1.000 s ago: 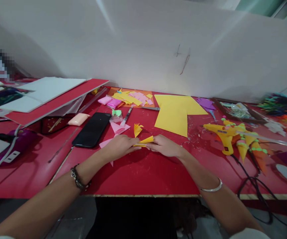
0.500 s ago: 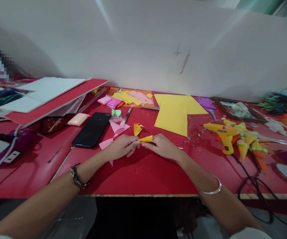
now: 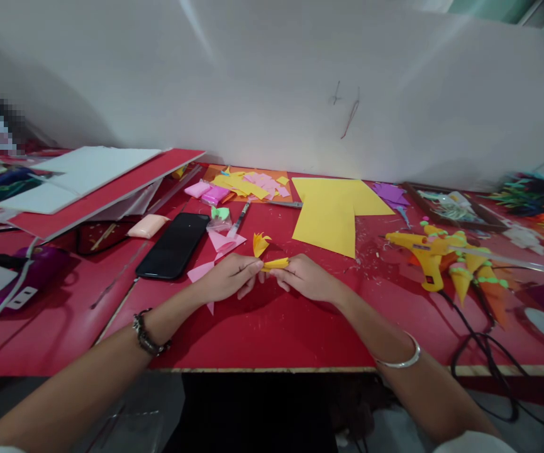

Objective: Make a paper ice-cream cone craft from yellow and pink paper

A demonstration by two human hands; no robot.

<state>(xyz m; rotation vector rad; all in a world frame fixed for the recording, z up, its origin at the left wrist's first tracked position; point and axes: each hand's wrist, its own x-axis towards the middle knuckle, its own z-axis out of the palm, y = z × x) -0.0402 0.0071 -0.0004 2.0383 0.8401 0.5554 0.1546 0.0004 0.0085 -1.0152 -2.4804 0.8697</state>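
Note:
A small yellow paper piece is held between my two hands over the red table. My left hand pinches its left end, and my right hand has the right end between its fingers. Just beyond my left fingertips stands a yellow fringed paper piece. Pink paper pieces lie beside and partly under my left hand. A large yellow sheet with a cut-out corner rests past my right hand.
To the left are a black phone and stacked boards. Scissors and paper scraps lie at the back. At right, a yellow glue gun trails a black cable near small paper cones.
My fingers have shifted slightly around the yellow paper piece, with my left fingers drawn closer together. The other objects look unchanged.

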